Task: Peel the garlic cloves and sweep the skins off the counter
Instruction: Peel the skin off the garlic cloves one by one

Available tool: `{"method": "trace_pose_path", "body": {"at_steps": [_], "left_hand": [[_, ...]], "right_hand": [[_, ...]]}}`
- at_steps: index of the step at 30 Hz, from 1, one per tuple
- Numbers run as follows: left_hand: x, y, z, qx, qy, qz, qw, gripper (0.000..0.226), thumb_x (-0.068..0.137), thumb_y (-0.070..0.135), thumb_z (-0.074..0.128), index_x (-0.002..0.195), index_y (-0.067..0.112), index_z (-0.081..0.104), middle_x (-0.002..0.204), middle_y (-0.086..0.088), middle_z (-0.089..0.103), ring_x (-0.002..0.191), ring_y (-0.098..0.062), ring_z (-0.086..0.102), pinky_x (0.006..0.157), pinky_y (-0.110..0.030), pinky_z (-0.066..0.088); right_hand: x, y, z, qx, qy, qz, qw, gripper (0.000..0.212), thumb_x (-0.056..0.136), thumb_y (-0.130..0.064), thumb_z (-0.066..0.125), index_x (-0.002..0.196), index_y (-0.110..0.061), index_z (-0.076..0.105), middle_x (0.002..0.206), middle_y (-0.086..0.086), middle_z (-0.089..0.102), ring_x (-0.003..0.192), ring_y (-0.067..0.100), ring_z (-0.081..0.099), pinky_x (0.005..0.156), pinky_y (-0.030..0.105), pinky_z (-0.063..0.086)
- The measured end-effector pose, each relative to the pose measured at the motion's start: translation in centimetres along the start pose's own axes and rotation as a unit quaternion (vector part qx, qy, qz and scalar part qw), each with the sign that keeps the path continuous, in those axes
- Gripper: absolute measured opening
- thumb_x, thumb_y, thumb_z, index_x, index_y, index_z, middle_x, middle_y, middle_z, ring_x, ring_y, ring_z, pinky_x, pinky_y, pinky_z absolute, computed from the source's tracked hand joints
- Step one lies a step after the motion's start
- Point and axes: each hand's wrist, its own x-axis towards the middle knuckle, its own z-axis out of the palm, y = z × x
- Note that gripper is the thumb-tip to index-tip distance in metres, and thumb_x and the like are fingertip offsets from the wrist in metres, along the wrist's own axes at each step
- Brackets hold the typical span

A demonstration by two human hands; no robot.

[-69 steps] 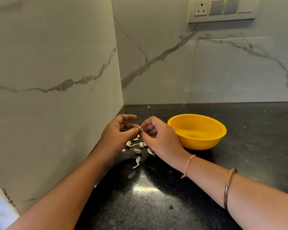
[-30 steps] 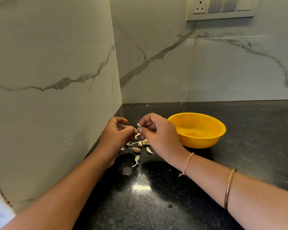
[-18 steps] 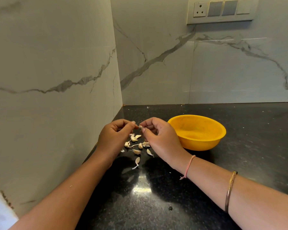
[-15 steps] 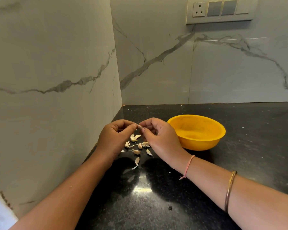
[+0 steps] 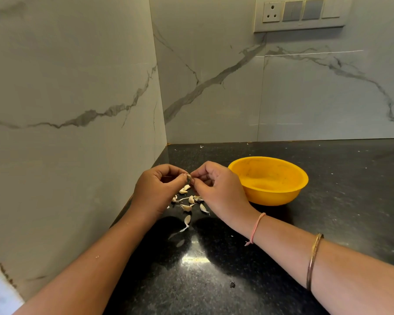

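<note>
My left hand (image 5: 156,189) and my right hand (image 5: 218,192) meet above the black counter (image 5: 214,280), fingertips together. Between them they pinch one small garlic clove (image 5: 189,177), mostly hidden by the fingers. Below the hands, several loose garlic cloves and bits of skin (image 5: 189,202) lie scattered on the counter near the left wall. One clove with a thin tail (image 5: 187,221) lies nearest to me.
A yellow bowl (image 5: 271,194) stands just right of my right hand, and I see nothing in it. Marble walls close the counter on the left and at the back. A socket and switch panel (image 5: 302,13) sits high on the back wall.
Both hands have stayed pinched on the clove, shifting slightly up and down over the pile. The scattered cloves on the counter have not moved.
</note>
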Motion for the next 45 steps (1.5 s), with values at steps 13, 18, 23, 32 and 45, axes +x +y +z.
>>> {"method": "trace_pose_path", "body": {"at_steps": [13,18,23,32,45], "left_hand": [[0.1,-0.1,0.3,0.006,0.018,-0.033,0.999,0.018,0.081,0.012,0.066,0.067,0.023,0.065,0.068,0.006,0.065,0.063,-0.003,0.058,0.058,-0.013,0.044],[0.2,-0.3,0.1,0.028,0.036,-0.048,0.998,0.019,0.082,0.013,0.065,0.067,0.024,0.064,0.066,0.008,0.064,0.061,-0.001,0.055,0.053,-0.009,0.04],[0.2,-0.1,-0.1,0.013,0.025,-0.023,0.999,0.021,0.079,0.007,0.068,0.072,0.026,0.065,0.072,0.009,0.067,0.07,-0.005,0.061,0.065,-0.019,0.046],[-0.2,0.5,-0.1,-0.031,-0.005,-0.017,0.999,0.015,0.085,0.012,0.063,0.077,0.022,0.07,0.077,-0.002,0.07,0.078,-0.018,0.064,0.081,-0.042,0.053],[-0.1,0.2,0.1,-0.106,-0.008,-0.071,0.992,0.012,0.083,0.005,0.062,0.078,0.012,0.07,0.082,-0.016,0.069,0.078,-0.025,0.059,0.085,-0.044,0.052]], "right_hand": [[0.1,-0.5,0.0,0.102,-0.018,0.034,0.994,0.015,0.086,0.0,0.061,0.087,-0.015,0.062,0.079,0.002,0.07,0.072,0.012,0.068,0.069,0.03,0.058],[0.3,-1.0,-0.4,0.186,-0.012,0.056,0.981,0.015,0.089,0.005,0.055,0.099,-0.005,0.061,0.078,0.004,0.067,0.067,0.009,0.063,0.066,0.022,0.056],[0.1,-0.8,-0.2,0.137,-0.007,0.055,0.989,0.011,0.091,-0.003,0.056,0.094,-0.009,0.065,0.077,0.002,0.066,0.07,0.009,0.062,0.068,0.026,0.057],[0.1,-0.6,-0.4,0.029,0.01,0.025,0.999,0.014,0.09,-0.01,0.058,0.097,-0.014,0.069,0.077,-0.007,0.064,0.077,0.01,0.061,0.073,0.033,0.056],[-0.1,-0.4,-0.1,-0.053,0.02,-0.067,0.996,0.006,0.088,-0.006,0.06,0.088,-0.007,0.066,0.082,0.006,0.067,0.077,0.019,0.065,0.068,0.039,0.056]]}}
